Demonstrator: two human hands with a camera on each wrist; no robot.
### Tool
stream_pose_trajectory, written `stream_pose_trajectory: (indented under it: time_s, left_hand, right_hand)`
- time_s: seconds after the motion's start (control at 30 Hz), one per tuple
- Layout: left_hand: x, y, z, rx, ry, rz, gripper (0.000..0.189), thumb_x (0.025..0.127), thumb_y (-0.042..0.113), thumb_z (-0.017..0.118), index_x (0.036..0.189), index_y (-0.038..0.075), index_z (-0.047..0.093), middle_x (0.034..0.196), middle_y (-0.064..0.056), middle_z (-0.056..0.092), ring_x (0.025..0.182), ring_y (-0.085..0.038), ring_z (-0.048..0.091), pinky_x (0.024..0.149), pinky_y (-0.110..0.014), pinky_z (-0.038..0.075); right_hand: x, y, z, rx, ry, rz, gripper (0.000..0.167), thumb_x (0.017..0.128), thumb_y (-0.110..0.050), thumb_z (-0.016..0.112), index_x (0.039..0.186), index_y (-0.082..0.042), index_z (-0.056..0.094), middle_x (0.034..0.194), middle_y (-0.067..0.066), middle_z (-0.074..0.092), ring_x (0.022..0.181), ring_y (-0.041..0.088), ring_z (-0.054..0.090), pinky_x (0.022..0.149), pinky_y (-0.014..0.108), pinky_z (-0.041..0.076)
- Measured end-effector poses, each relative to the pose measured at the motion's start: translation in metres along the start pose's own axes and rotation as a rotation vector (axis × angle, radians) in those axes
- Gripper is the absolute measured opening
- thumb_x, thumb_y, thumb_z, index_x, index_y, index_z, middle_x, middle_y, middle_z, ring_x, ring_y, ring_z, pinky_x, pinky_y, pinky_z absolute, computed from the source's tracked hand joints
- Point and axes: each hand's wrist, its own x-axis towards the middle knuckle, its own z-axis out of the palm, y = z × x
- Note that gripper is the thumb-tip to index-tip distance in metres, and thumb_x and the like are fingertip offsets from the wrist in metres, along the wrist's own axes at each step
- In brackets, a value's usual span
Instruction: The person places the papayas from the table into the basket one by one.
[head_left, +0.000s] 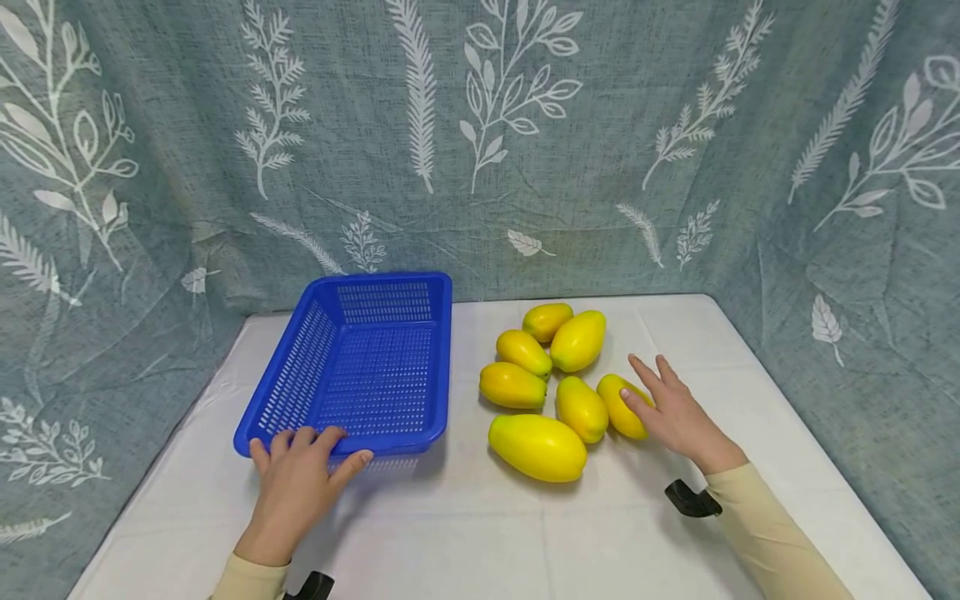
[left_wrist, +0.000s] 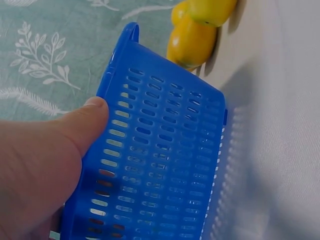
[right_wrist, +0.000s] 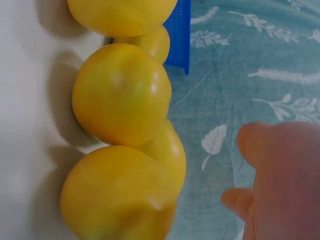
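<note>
My left hand grips the near rim of an empty blue plastic basket. In the left wrist view the thumb lies on the outside at the rim, and the other fingers show faintly through the slots of the basket wall. My right hand is spread with nothing in it, over the right edge of the rightmost yellow papaya-like fruit. In the right wrist view its fingers are apart from the nearest fruit.
Several more yellow fruits lie in a cluster right of the basket, the largest nearest the front. All stand on a white-covered table. Blue-green leaf-patterned cloth hangs behind and at both sides.
</note>
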Motion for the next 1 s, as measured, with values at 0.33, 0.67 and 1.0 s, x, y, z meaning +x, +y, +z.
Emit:
stream_pose_trajectory:
  time_s: [0.33,0.67,1.0]
  left_hand:
    - [-0.002,-0.002,0.002,0.005,0.001,-0.007,0.050,0.089,0.043,0.076,0.114,0.000,0.070,0.110,-0.033,0.066,0.110,-0.062,0.050,0.099,-0.083,0.015]
    - [-0.002,-0.002,0.002,0.000,0.004,-0.008,0.051,0.089,0.043,0.076,0.114,0.000,0.070,0.111,-0.033,0.066,0.111,-0.062,0.049,0.099,-0.082,0.014]
    - [0.000,-0.002,0.003,-0.003,0.016,-0.012,0.051,0.088,0.043,0.076,0.114,0.000,0.070,0.111,-0.034,0.065,0.113,-0.064,0.048,0.100,-0.084,0.013]
  right_hand:
    - [0.008,0.013,0.009,0.060,-0.067,-0.015,0.058,0.108,-0.031,0.046,0.157,-0.003,0.034,0.159,0.043,0.021,0.146,0.063,0.022,0.112,0.077,0.026]
    - [0.011,0.014,0.013,0.064,-0.054,-0.046,0.052,0.104,-0.020,0.054,0.150,0.001,0.045,0.151,0.037,0.041,0.140,0.058,0.037,0.113,0.070,0.031]
    - [0.016,0.014,0.016,0.108,-0.044,-0.041,0.052,0.102,-0.019,0.057,0.149,0.001,0.047,0.153,0.028,0.046,0.144,0.052,0.037,0.116,0.067,0.030]
